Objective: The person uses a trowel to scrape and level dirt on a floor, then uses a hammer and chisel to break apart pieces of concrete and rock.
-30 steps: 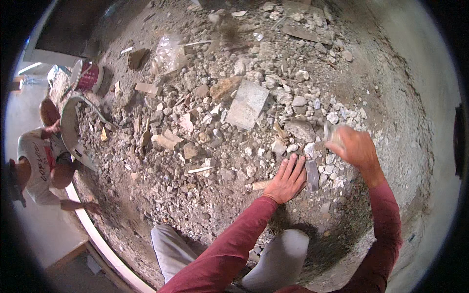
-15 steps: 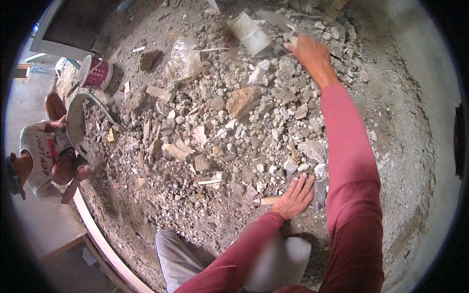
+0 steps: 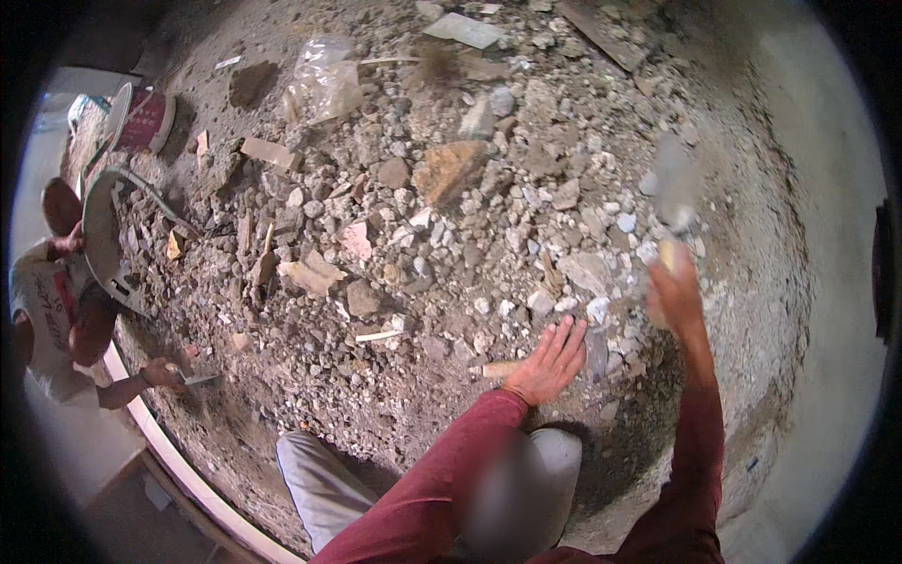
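Observation:
My left hand (image 3: pixel 550 362) lies flat on the rubble, fingers stretched out. It covers part of a wooden handle (image 3: pixel 498 369); a grey flat piece (image 3: pixel 597 353) shows beyond the fingertips, and whether the two join is hidden. On the right, my right hand (image 3: pixel 675 293) is closed round the handle of a trowel (image 3: pixel 675 183). The blade is smeared by motion and points away from me over broken stones. Near my left hand are white stones (image 3: pixel 540 302) and a larger grey stone (image 3: pixel 584 272).
Rubble surrounds a tan rock (image 3: pixel 449 172), a clear plastic bag (image 3: pixel 324 80) and a flat pale piece (image 3: pixel 464 30). At left, another person (image 3: pixel 56 320) holds a tool beside a basin (image 3: pixel 103 240). A bucket (image 3: pixel 146 120) stands beyond; a wall (image 3: pixel 836 188) runs along the right.
My right hand has come back toward me and to the right with the trowel. The flat pale piece now lies farther off. My left hand stays on the same spot.

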Demonstrator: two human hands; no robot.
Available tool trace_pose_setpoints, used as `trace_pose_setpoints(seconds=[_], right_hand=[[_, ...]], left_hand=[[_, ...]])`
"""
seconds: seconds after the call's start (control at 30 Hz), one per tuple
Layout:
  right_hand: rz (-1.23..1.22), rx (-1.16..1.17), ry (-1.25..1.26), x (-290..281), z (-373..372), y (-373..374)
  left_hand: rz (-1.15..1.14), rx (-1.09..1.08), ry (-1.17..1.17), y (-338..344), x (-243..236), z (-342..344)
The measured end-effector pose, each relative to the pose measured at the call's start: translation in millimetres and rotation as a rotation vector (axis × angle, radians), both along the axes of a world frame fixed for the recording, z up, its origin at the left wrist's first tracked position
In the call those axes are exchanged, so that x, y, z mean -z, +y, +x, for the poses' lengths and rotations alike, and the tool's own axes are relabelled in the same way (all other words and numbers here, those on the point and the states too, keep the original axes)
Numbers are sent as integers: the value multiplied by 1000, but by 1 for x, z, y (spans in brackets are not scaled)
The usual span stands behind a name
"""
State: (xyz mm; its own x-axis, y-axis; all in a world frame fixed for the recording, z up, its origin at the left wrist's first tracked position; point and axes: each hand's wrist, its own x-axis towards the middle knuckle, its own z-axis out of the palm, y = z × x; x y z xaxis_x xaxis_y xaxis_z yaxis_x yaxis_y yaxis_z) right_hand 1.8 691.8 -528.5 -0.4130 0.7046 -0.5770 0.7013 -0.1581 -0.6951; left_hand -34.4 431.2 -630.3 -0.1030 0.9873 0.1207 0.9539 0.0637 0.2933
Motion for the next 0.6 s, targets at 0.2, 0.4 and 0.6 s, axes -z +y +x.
trace_pose_setpoints(seconds=[0.2, 0.4, 0.6], right_hand=[[-196, -55, 185, 7, -129, -38], [-317, -347, 348, 15, -247, -97], [-107, -779, 387, 10, -346, -227]], left_hand=[[-24, 23, 39, 5, 1, 6], [-88, 108, -27, -8, 43, 23], [133, -139, 58, 5, 48, 25]])
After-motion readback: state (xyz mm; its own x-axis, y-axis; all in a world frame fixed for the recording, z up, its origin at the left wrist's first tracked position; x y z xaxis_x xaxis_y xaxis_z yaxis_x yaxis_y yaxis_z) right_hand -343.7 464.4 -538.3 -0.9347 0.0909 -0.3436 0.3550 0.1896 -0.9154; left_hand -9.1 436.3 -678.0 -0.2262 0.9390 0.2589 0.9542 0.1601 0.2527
